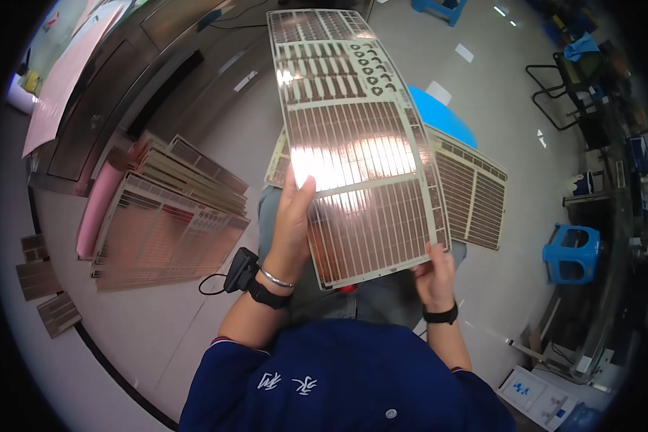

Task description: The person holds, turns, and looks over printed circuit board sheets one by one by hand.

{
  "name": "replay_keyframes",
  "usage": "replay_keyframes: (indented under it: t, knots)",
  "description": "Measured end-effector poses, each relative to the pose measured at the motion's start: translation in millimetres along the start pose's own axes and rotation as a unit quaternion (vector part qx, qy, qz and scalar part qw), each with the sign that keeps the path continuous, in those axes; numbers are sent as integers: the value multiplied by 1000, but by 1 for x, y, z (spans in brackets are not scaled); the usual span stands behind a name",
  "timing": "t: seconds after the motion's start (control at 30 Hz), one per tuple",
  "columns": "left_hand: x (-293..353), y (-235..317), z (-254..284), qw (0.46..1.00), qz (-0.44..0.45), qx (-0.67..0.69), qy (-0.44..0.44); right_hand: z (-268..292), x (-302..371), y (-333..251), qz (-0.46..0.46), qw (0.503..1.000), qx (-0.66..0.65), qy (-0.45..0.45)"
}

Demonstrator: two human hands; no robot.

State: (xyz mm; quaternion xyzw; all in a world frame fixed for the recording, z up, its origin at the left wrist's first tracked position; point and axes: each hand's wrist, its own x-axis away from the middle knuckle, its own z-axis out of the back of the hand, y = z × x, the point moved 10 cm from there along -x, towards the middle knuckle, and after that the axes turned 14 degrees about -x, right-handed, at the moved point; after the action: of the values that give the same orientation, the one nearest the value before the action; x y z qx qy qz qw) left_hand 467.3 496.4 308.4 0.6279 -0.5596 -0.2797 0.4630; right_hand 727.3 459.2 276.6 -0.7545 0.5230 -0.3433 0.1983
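Note:
A large copper-patterned circuit board panel (367, 230) with a pale border is raised before me, tilted, its far end reaching up the view. Along its left edge, my left hand (291, 219) grips it with the thumb on the face. At the near right corner, my right hand (437, 275) pinches the border; some of its fingers are hidden behind. Light glares off the middle of the panel. Below it lies another similar panel (475, 194), partly covered, across my knees and a bright blue round surface (443, 115).
On the left, a stack of similar copper panels (173, 237) leans beside a pink roll (106, 194). Small panel pieces (39, 279) lie by the wall. A metal cabinet (115, 93) stands behind the stack. At right are a blue stool (572, 253) and a dark chair (576, 75).

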Motion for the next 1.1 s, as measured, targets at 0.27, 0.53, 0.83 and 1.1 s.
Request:
replay_keyframes:
  t: [0.27,0.53,0.83,1.1]
  knots:
    - [4,10,1,999,24,42,-11,1,-4,-45,91,989,116,16]
    - [4,5,-8,994,53,47,-80,-33,-24,-38,18,998,-46,32]
    - [5,5,-32,967,66,169,-178,-23,-56,-73,97,994,-57,-13]
    - [31,-13,-23,987,63,116,-97,-33,-44,-67,159,977,-139,-21]
